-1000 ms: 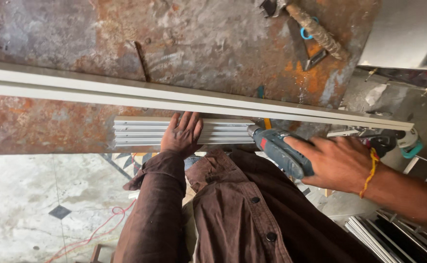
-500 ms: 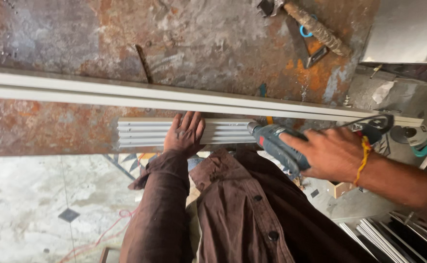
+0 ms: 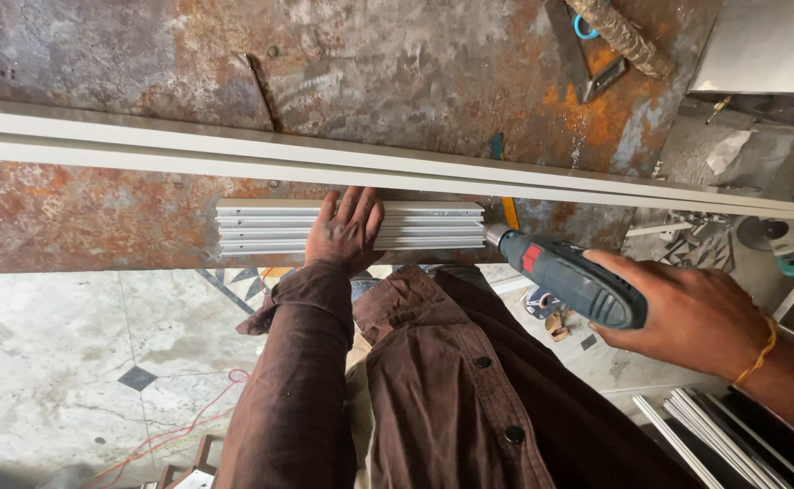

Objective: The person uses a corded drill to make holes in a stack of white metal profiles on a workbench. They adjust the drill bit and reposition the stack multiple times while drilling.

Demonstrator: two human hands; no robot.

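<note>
My left hand (image 3: 346, 230) lies flat, fingers spread, on a short white ribbed aluminium section (image 3: 261, 226) that rests on the near edge of a rusty steel table (image 3: 116, 213). My right hand (image 3: 691, 312) grips a grey and red power drill (image 3: 567, 277). The drill's chuck points left and meets the right end of the short section. Behind the section a long white aluminium profile (image 3: 234, 154) runs across the table from left to right.
A rough-handled tool (image 3: 621, 38) and a metal square lie at the table's far right. Beyond the right edge sits a teal grinder (image 3: 791, 244). White strips (image 3: 714, 435) lean at the lower right. A red cable (image 3: 188, 421) trails over the marble floor below.
The drill has swung from the table's right side to the left, its tip now at the right end of the short section. My left hand stays pressed on the section.
</note>
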